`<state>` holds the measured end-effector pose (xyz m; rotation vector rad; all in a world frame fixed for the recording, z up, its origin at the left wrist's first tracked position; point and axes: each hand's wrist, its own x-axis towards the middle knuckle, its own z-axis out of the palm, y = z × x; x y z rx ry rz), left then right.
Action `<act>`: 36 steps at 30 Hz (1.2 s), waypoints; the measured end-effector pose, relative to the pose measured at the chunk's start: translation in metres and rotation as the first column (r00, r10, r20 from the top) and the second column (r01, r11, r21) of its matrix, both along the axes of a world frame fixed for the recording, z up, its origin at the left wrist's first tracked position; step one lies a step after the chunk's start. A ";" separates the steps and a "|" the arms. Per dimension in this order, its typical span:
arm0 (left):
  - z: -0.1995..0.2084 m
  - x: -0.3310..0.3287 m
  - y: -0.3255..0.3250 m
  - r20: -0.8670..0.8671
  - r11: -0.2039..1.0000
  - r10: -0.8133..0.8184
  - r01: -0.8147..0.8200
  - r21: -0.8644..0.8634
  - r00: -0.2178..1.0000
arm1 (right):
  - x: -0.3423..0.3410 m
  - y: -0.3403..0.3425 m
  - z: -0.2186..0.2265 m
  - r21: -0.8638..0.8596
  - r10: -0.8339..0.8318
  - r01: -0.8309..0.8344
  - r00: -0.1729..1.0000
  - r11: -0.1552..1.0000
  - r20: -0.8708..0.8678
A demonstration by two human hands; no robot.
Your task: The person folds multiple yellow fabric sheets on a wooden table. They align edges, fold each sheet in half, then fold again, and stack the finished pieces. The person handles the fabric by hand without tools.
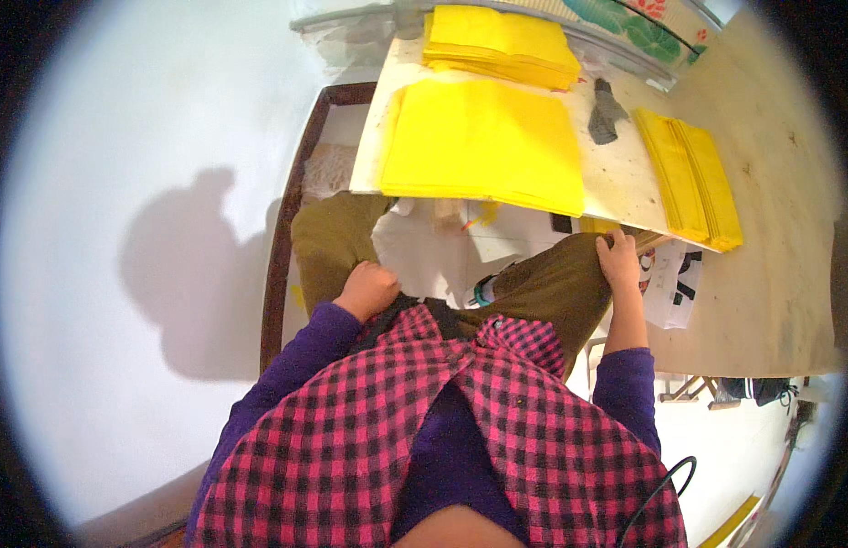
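White wall and pale floor fill the left side of the view, with the person's shadow on them, and a wooden table (771, 301) takes the right side. On a light board (616, 183) that lies over the person's knees and the table edge there are three groups of yellow paper: a large stack of yellow sheets (483, 137) straight ahead of the body, a second pile (502, 41) behind it at the far end, and a narrow folded stack (689, 178) to the right, its long axis going away from the person. A dark grey cloth (607, 114) lies between the far pile and the narrow stack.

Both hands are low, on the lap, below the near edge of the board. The left hand (367, 290) is closed like a fist on the left thigh, near the hem of the red and black checked shirt (442, 420); whether it holds the cloth there I cannot tell. The right hand (618, 260) rests on the right knee with fingers bent over the brown trousers (552, 283), just under the board edge, and seems to hold nothing.

The large stack lies forward and between the two hands, its long side across the body. The right hand is nearer to the narrow folded stack; the left hand is a little nearer to the left corner of the large stack
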<state>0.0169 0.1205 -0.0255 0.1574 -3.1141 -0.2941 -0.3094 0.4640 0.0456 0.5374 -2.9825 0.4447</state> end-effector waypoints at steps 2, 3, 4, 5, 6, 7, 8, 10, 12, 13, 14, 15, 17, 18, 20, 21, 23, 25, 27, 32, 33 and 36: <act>0.006 -0.005 -0.001 -0.001 0.999 0.010 -0.010 0.050 1.000 | -0.008 0.000 0.008 -0.006 0.008 -0.007 0.999 1.000 0.036; 0.011 -0.007 -0.002 -0.049 0.995 0.005 0.000 0.102 0.999 | -0.015 -0.002 0.013 -0.034 0.018 -0.017 0.999 0.999 0.043; 0.015 -0.010 -0.003 -0.218 0.986 0.043 -0.006 0.167 0.975 | -0.023 -0.004 0.017 -0.062 0.029 -0.026 0.998 0.998 0.048; 0.020 -0.012 -0.005 -0.344 0.972 0.099 -0.017 0.234 0.934 | -0.031 -0.007 0.020 -0.104 0.046 -0.049 0.998 0.993 -0.034; 0.026 -0.015 -0.010 -0.454 0.952 0.163 -0.019 0.304 0.876 | -0.041 -0.012 0.024 -0.161 0.079 -0.087 0.995 0.983 -0.052; 0.032 -0.017 -0.019 -0.507 0.963 0.178 -0.044 0.264 0.844 | -0.055 -0.018 0.027 -0.212 0.108 -0.121 0.992 0.970 -0.071; 0.038 -0.019 -0.030 -0.548 0.968 0.205 -0.084 0.238 0.811 | -0.070 -0.025 0.031 -0.255 0.132 -0.152 0.987 0.955 -0.092; 0.048 -0.015 -0.049 -0.611 0.960 0.278 -0.224 0.165 0.741 | -0.101 -0.041 0.034 -0.306 0.180 -0.216 0.974 0.927 -0.140; 0.052 -0.011 -0.067 -0.576 0.917 0.394 -0.347 0.195 0.717 | -0.136 -0.062 0.031 -0.332 0.204 -0.242 0.968 0.912 -0.147; 0.051 -0.012 -0.073 -0.569 0.913 0.403 -0.361 0.192 0.716 | -0.155 -0.074 0.028 -0.335 0.206 -0.239 0.970 0.911 -0.132; 0.049 -0.013 -0.077 -0.554 0.901 0.427 -0.388 0.195 0.715 | -0.174 -0.085 0.025 -0.349 0.212 -0.240 0.970 0.906 -0.116; 0.046 -0.016 -0.078 -0.505 0.873 0.487 -0.407 0.269 0.713 | -0.193 -0.095 0.022 -0.275 0.211 -0.245 0.966 0.930 -0.147; 0.040 -0.021 -0.077 -0.465 0.847 0.531 -0.447 0.287 0.708 | -0.227 -0.114 0.013 -0.138 0.199 -0.225 0.963 0.964 -0.180; 0.038 -0.024 -0.078 -0.439 0.835 0.550 -0.463 0.298 0.710 | -0.242 -0.122 0.009 -0.111 0.173 -0.199 0.963 0.974 -0.207; 0.038 -0.028 -0.080 -0.424 0.845 0.535 -0.457 0.277 0.731 | -0.266 -0.138 0.001 -0.028 0.066 -0.073 0.973 0.997 -0.219; 0.039 -0.030 -0.081 -0.415 0.846 0.533 -0.457 0.275 0.737 | -0.275 -0.145 -0.003 -0.007 0.050 -0.052 0.978 0.999 -0.201; 0.040 -0.036 -0.083 -0.409 0.846 0.533 -0.460 0.269 0.740 | -0.290 -0.158 -0.010 0.059 -0.015 0.024 0.988 0.998 -0.155; 0.042 -0.040 -0.083 -0.390 0.833 0.552 -0.470 0.290 0.737 | -0.301 -0.163 -0.013 0.123 -0.043 0.056 0.994 0.991 -0.100; 0.043 -0.044 -0.084 -0.373 0.830 0.556 -0.472 0.297 0.743 | -0.306 -0.163 -0.017 0.176 -0.028 0.061 0.983 0.983 -0.183; 0.046 -0.050 -0.084 -0.349 0.827 0.556 -0.461 0.321 0.754 | -0.319 -0.155 -0.007 0.095 -0.072 0.091 0.980 0.991 -0.187; 0.046 -0.051 -0.084 -0.375 0.837 0.543 -0.449 0.312 0.752 | -0.321 -0.151 -0.003 0.122 -0.030 0.056 0.979 0.991 -0.204; 0.044 -0.052 -0.082 -0.421 0.853 0.520 -0.426 0.300 0.743 | -0.320 -0.140 0.000 0.168 0.027 0.009 0.976 0.986 -0.215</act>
